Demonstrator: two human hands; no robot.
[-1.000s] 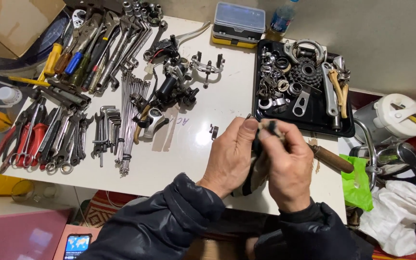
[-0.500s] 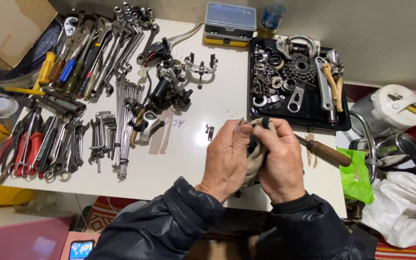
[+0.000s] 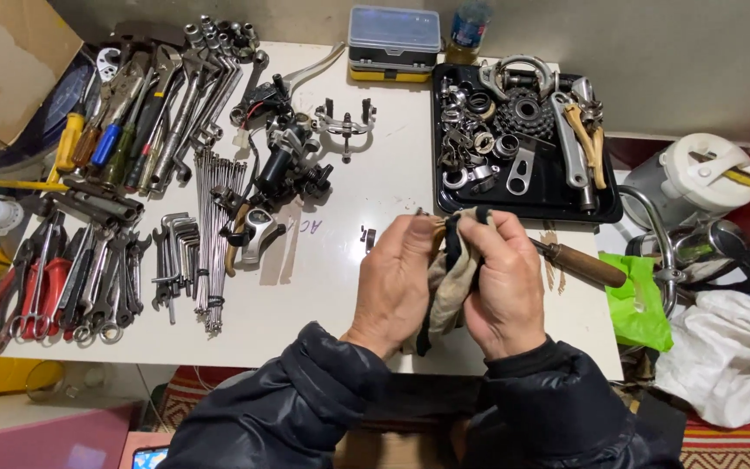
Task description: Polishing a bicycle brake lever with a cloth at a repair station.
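1. The rag [image 3: 451,291], a grimy beige cloth with a dark strip folded through it, sits bunched between my two hands above the near edge of the white table [image 3: 340,287], toward its right side.
2. My left hand [image 3: 397,278] is curled shut on the rag's left flank, thumb pressing in from that side.
3. My right hand [image 3: 507,282] is clamped on the rag's right flank, fingers wrapped over the top fold; whatever small part may be inside the cloth is hidden from me.
4. The rag's long axis runs away from me toward the table's far edge, its tail hanging down between my wrists. Both hands touch it and neither is nearer.
5. Just beside my right hand, a wooden-handled tool [image 3: 582,263] lies slanted toward the right edge of the table.
6. Beyond my hands, at the far right corner, the black tray [image 3: 557,195] holds a sprocket cluster, rings and other metal bits.
7. A small dark clip [image 3: 368,236] rests on the table just left of my left hand.
8. Farther left, the bundle of spokes [image 3: 212,234] and rows of wrenches [image 3: 115,278] fill the left side, well apart from me.
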